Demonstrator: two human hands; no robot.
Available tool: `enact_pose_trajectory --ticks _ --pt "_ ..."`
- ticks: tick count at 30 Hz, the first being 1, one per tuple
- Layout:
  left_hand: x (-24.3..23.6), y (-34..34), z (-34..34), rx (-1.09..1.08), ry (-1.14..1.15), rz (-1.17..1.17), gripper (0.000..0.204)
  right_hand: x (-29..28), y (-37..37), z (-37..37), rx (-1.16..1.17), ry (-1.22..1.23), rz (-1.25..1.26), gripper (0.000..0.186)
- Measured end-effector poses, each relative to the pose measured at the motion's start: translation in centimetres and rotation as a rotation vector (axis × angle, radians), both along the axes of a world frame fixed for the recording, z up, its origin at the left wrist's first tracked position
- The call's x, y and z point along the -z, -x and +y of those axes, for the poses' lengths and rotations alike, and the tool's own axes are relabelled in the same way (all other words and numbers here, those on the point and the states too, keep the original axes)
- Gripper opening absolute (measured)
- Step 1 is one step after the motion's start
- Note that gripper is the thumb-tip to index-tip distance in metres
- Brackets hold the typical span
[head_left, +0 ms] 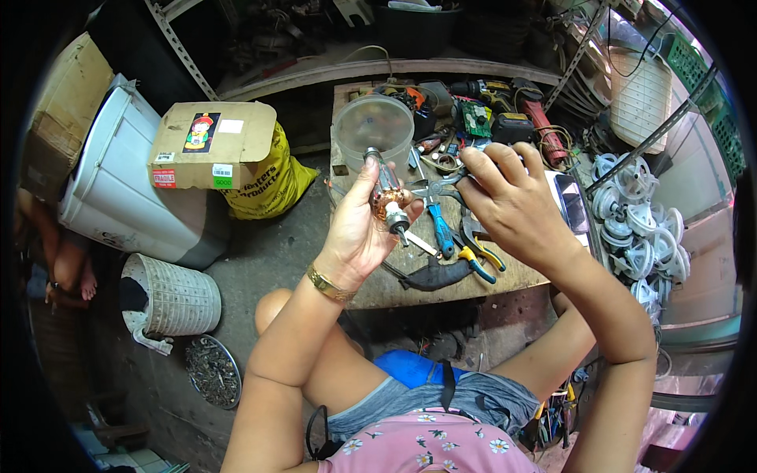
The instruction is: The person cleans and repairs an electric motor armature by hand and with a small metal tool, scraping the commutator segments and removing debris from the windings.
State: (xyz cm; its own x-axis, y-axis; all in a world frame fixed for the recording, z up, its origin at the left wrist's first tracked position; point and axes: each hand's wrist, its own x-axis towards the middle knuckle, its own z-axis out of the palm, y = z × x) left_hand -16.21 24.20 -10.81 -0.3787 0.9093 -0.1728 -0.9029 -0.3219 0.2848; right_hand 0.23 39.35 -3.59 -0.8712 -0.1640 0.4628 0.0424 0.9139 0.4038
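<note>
Above the wooden bench (369, 298), a copper-wound rotor (386, 193) in the left hand (353, 214)

Its fingers and thumb close round the rotor, which tilts, one shaft end up by the clear plastic tub (344, 143), the other down toward the wearer. The right hand (512, 206) hangs over the bench with fingers curled downward; whether they grip anything, I cannot tell. Below it lie a blue-handled screwdriver (440, 229) and pliers with yellow-and-blue handles (475, 263). Beyond the right forearm, a dark-screened device (571, 203) lies near a heap of white plastic parts (643, 229)
</note>
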Motion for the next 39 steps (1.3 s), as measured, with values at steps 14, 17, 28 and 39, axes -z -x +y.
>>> enact_pose_trajectory --ticks 14,17,28,39 --pt "-0.2 -0.2 -0.1 -0.067 0.245 0.107 0.034 -0.6 2.1 0.0 -0.130 -0.177 0.027 0.020" --pt "-0.5 -0.4 -0.1 -0.064 0.273 0.119 0.034 -0.8 2.4 -0.1 -0.139 -0.201 0.044 0.020" --pt "0.0 0.1 0.0 -0.007 0.219 -0.003 0.034 -1.8 2.6 0.5 -0.188 -0.257 -0.020 0.025" --pt "0.7 0.2 0.2 0.007 0.243 0.007 0.035 -2.1 3.0 0.4 -0.210 -0.296 -0.105 0.021"
